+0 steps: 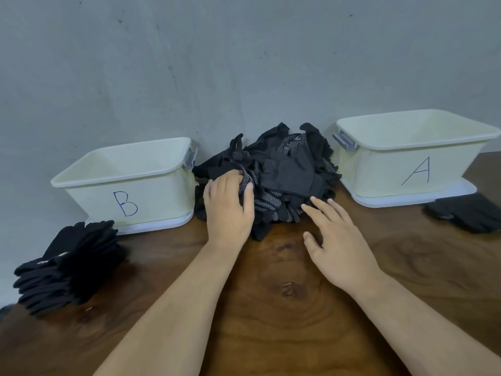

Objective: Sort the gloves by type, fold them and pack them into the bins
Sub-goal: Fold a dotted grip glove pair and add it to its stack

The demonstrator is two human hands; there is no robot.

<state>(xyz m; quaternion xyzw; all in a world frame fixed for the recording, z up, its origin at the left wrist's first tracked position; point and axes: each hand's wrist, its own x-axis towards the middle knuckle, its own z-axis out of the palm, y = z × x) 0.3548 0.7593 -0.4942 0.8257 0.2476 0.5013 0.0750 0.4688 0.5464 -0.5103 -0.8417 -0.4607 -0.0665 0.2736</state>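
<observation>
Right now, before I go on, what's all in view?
Bin B: one, cream, left by wall.
Bin A: one, cream, right by wall.
Pile: one, black gloves, some white-dotted, between bins.
Stack: one, black gloves, before bin B.
Loose gloves: count unclear, black, before bin A, far right.
Table: one, brown wood, under everything.
Wall: one, grey, behind.
Left hand: one, grips pile's left side.
Right hand: one, fingers straight, at pile's right edge.

A tangled heap of black gloves (pixel 284 172), some plain and some white-dotted, lay far centre between two cream, open-topped bins: bin B (pixel 151 196) left, bin A (pixel 393 169) right. A stack of plain gloves (pixel 67 264) sat near left, a smaller pile (pixel 466 215) far right.
</observation>
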